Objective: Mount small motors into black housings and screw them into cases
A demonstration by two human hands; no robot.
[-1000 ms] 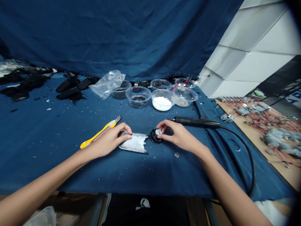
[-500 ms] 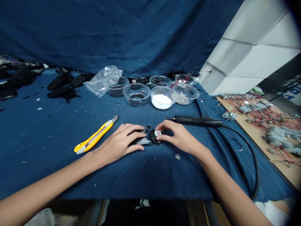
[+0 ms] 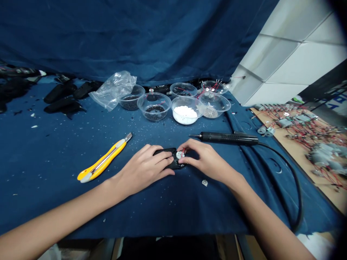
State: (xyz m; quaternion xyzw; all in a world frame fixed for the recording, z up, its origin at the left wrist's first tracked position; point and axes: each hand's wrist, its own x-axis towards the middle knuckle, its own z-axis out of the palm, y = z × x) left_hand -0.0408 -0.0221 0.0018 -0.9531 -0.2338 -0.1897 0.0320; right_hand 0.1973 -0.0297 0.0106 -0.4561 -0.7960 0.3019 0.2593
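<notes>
My left hand (image 3: 151,162) lies over a black plastic housing (image 3: 175,163) on the blue cloth, its fingers bent around it and covering much of it. My right hand (image 3: 200,153) pinches a small round whitish part with red wires (image 3: 180,155) between thumb and fingers, at the housing's right end. Whether that part is seated in the housing or just resting there I cannot tell. A small silvery piece (image 3: 205,183) lies loose below my right hand. To the left of my left hand rests a yellow utility knife (image 3: 104,160).
A black pen-shaped electric tool (image 3: 229,138) with a thick cable lies behind my right hand. Further back stand several clear bowls (image 3: 154,94) of small parts and a plastic bag (image 3: 112,90). Black housings (image 3: 63,105) lie far left; wired motors (image 3: 322,155) cover a board at right.
The housing under my left hand has turned, showing a dark body where a greyish surface showed before. My left fingers have shifted slightly toward the right hand, which keeps its pinch.
</notes>
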